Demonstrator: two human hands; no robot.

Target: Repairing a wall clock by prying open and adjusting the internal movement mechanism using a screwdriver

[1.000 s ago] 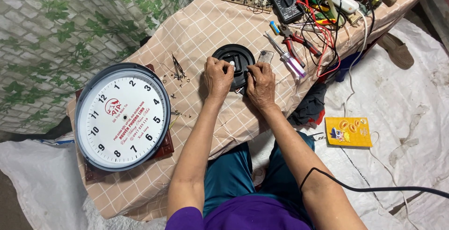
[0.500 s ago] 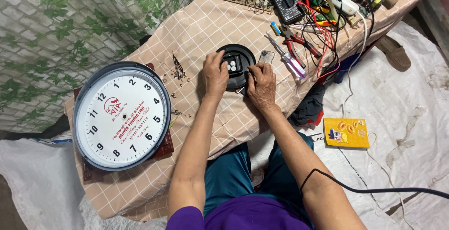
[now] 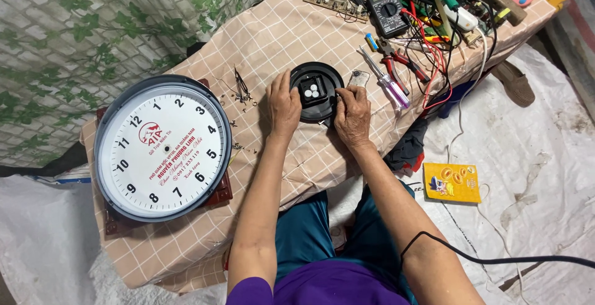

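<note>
Matt black plastic disc point(image 3: 316, 91) lies on checked woven tablecloth point(image 3: 186, 243); nearby wall clock point(image 3: 163, 148) has a glossy plastic rim.

Makeshift repair workbench: multimeter point(image 3: 385, 8), pliers point(image 3: 396, 63), circuit board point(image 3: 334, 1) on checked tablecloth point(image 3: 186, 243).

The one camera sits on my head and looks almost straight down over my lap, at about arm's length from the work. My forearms run up from the bottom edge to my left hand point(image 3: 284, 103) and right hand point(image 3: 352, 114) just above the middle of the frame. The checked table point(image 3: 291, 32) crosses slantwise from lower left to upper right. With only this single view, no other view overlaps it.
</note>
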